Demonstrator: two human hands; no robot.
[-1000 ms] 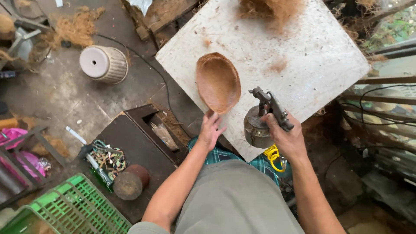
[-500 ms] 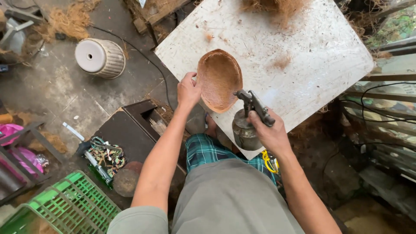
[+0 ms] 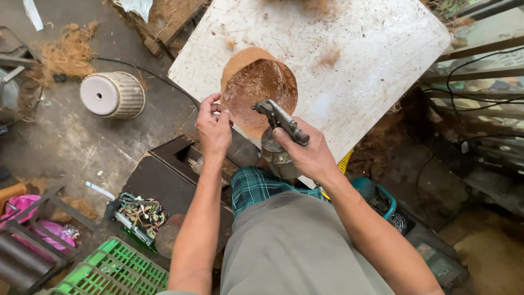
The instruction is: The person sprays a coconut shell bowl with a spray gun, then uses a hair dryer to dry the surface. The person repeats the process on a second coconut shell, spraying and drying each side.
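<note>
white board over cluttered floor; left hand tilts coconut bowl by rim, right hand grips spray gun; ribbed pot well apart.

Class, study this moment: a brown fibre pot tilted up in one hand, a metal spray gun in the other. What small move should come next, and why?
Probably squeeze the trigger. The left hand tilts the fibre pot by its rim so its hollow faces the spray gun, which the right hand aims at that opening above the white board.
</note>
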